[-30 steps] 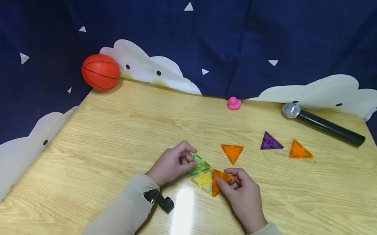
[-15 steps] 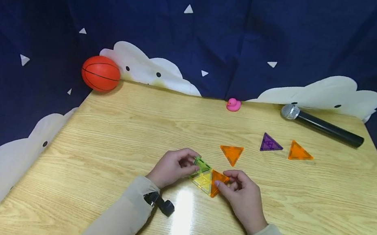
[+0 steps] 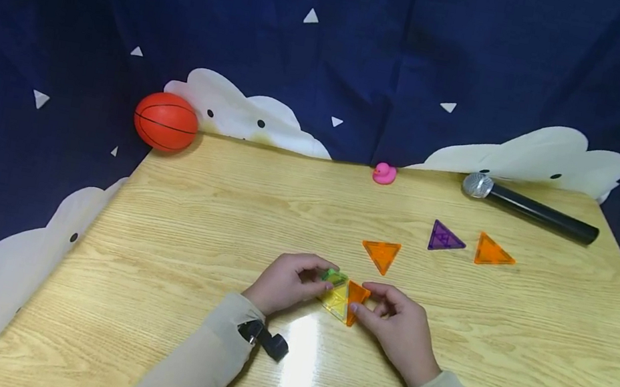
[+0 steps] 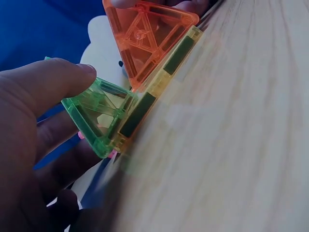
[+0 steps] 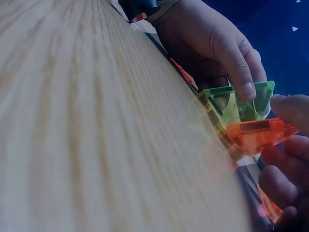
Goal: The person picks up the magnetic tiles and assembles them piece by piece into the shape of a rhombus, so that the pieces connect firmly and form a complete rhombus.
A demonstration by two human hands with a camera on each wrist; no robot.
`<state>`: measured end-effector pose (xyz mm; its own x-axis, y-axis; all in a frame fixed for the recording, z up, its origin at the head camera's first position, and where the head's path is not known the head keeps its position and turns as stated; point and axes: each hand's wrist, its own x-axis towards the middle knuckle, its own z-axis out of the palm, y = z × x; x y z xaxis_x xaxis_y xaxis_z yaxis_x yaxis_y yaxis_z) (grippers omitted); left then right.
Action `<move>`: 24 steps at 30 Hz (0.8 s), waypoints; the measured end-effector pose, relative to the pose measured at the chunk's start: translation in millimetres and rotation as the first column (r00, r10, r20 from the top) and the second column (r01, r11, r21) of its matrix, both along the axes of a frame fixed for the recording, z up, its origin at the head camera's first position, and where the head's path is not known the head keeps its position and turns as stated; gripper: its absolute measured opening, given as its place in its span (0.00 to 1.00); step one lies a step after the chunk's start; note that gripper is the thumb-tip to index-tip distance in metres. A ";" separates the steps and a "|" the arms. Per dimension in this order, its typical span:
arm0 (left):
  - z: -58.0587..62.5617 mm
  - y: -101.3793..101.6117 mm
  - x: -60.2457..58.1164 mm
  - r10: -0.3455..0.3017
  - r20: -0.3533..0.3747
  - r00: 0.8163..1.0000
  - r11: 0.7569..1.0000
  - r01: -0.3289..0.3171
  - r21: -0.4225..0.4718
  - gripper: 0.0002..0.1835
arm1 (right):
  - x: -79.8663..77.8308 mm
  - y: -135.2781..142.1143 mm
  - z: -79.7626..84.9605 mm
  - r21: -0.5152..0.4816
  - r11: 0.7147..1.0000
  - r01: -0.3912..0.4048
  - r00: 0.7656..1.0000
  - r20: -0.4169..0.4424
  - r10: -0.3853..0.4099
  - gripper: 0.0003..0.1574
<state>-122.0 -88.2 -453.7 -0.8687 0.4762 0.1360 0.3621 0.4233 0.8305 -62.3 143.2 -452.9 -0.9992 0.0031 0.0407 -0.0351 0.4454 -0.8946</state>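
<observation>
A yellow triangular magnetic tile [image 3: 337, 301] lies flat on the table. Along its left edge a green triangular magnetic tile [image 4: 99, 113] is tilted up, pinched by my left hand [image 3: 291, 280] between thumb and fingers. On the other side my right hand [image 3: 400, 326] pinches an orange triangular magnetic tile [image 5: 260, 135], which also stands raised from the yellow tile's edge. In the left wrist view, the lower edges of the green and orange tiles meet the yellow one, and their upper corners lean inward.
A loose orange tile [image 3: 382, 256] lies just beyond the hands. Farther right are a purple tile [image 3: 445, 237] and another orange tile [image 3: 493, 251]. Along the back stand a red ball [image 3: 166, 122], a pink rubber duck [image 3: 384, 173] and a microphone [image 3: 533, 208].
My left hand has shifted right and tipped the green tile up toward the yellow one. My right hand has moved slightly left, raising the orange tile more steeply.
</observation>
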 end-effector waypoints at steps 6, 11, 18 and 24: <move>2.1 0.6 1.1 -0.021 0.019 1.000 0.999 0.022 -0.025 0.15 | 1.0 -0.3 -0.3 0.031 0.999 -0.027 1.000 0.003 0.027 0.24; 3.6 2.6 2.3 -0.049 0.003 0.999 0.995 0.049 -0.086 0.16 | 2.2 -0.3 0.9 0.081 0.995 -0.062 0.998 -0.005 0.063 0.26; 2.3 5.0 3.0 -0.057 -0.033 0.998 0.990 0.052 -0.129 0.17 | 3.3 -1.5 1.6 0.103 0.991 -0.086 0.996 -0.005 0.087 0.27; 1.3 5.7 2.6 -0.083 -0.051 0.995 0.988 0.075 -0.135 0.18 | 3.1 -2.0 0.7 0.123 0.988 -0.092 0.995 -0.024 0.095 0.27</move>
<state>-119.4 -82.4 -452.4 -0.8205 0.5600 0.1150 0.4436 0.4968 0.7459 -59.2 141.2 -452.2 -0.9932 -0.0971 0.0645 -0.1072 0.5441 -0.8321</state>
